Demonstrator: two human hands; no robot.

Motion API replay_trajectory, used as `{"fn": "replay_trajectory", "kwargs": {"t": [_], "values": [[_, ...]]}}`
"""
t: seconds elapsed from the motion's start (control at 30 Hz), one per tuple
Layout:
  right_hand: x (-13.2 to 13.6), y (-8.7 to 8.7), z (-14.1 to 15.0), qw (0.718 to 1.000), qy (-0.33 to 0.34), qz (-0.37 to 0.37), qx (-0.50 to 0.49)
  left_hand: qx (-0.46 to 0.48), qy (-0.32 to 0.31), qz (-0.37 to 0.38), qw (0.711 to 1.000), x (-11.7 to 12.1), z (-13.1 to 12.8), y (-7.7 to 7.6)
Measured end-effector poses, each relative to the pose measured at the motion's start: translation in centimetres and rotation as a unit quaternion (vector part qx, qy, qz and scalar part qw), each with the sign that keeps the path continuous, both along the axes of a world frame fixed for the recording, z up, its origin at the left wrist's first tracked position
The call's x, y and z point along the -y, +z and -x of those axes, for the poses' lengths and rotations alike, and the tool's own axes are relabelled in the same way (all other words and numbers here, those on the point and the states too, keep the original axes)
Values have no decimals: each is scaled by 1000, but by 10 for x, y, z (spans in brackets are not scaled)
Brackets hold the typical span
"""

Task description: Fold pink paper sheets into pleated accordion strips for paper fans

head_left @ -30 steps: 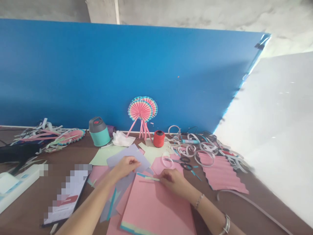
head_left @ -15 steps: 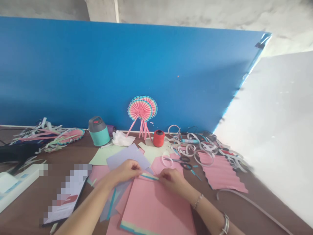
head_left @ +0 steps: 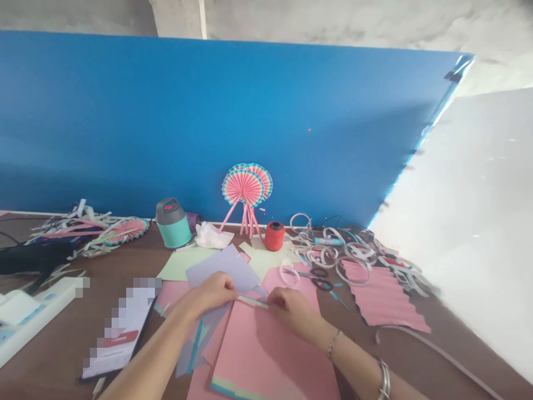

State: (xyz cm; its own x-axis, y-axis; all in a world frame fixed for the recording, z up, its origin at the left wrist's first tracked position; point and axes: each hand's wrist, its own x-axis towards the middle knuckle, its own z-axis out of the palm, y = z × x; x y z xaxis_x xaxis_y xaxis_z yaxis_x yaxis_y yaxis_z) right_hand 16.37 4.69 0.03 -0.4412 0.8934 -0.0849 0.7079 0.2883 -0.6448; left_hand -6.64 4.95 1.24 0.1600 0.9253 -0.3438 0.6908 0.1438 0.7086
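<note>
A sheet of pink paper (head_left: 275,347) with cream and blue bands along its near and far edges lies in front of me, over other papers. At its far edge, my left hand (head_left: 217,291) pinches the left end of the banded strip, thumb and fingers pressed together. My right hand (head_left: 291,308) grips the same edge farther right, fingers curled, with a chain bracelet and bangles on that arm. Between the hands a short cream-and-blue stretch of the edge shows. My fingers hide both ends of it.
Beyond the hands are a lilac sheet (head_left: 225,265), a red thread spool (head_left: 274,237), scissors (head_left: 320,279) and pink paper fans (head_left: 244,188) against a blue panel. Curled strips (head_left: 353,261) and a pleated pink sheet (head_left: 385,294) lie right; a phone (head_left: 125,333) and teal-grey container (head_left: 173,225) left.
The view has turned slightly left. Both hands keep their grip on the paper's far edge, and the strip between them looks narrower, with less blue showing.
</note>
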Motion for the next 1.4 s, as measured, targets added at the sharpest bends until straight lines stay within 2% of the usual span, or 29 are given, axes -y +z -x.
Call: {"fn": "replay_trajectory", "kwargs": {"t": [0.23,0.3,0.6,0.97,1.4], "values": [[-5,-26,2,998,-37,10,-44,-18,6,1,1000,0,0,-3],[-5,-29,2,998,-38,3,-48,-22,7,-2,1000,0,-2,-2],[-1,-16,5,999,-39,-6,6,-57,10,-13,998,1,-7,-2],[0,-9,7,999,-47,-5,24,-104,11,-42,994,-3,-8,-15],[0,-10,6,998,-54,-1,16,-152,46,-51,986,6,-18,1]]}}
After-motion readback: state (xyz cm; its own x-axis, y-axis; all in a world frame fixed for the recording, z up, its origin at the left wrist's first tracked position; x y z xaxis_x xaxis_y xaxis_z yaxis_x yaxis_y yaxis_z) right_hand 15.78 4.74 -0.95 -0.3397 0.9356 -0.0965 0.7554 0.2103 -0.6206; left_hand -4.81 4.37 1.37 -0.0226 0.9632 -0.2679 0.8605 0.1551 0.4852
